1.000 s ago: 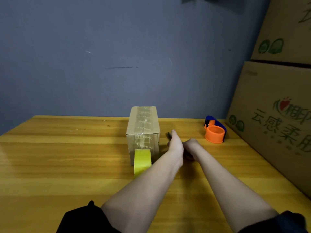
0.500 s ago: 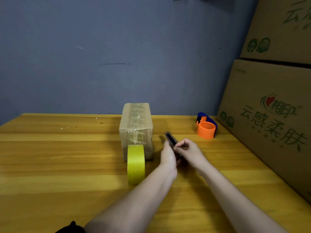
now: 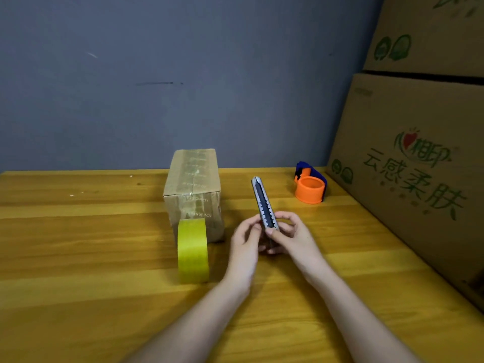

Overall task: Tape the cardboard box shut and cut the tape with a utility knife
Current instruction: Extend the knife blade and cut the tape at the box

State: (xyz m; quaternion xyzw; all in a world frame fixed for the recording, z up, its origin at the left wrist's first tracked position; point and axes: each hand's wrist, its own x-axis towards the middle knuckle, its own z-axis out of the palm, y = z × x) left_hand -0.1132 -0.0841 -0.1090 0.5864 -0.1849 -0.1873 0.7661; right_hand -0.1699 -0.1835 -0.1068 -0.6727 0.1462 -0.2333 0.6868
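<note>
Both hands meet above the bench (image 3: 78,258), sharing one utility knife (image 3: 264,205). The right hand (image 3: 290,235) wraps the lower handle; the left hand (image 3: 247,238) pinches the same end from the other side. The knife's long axis points away from the person, tip tilted slightly left; whether a blade is out cannot be told. The cardboard box (image 3: 193,189), already taped, lies just left of the left hand, and the yellow tape roll (image 3: 192,251) stands touching its near face.
</note>
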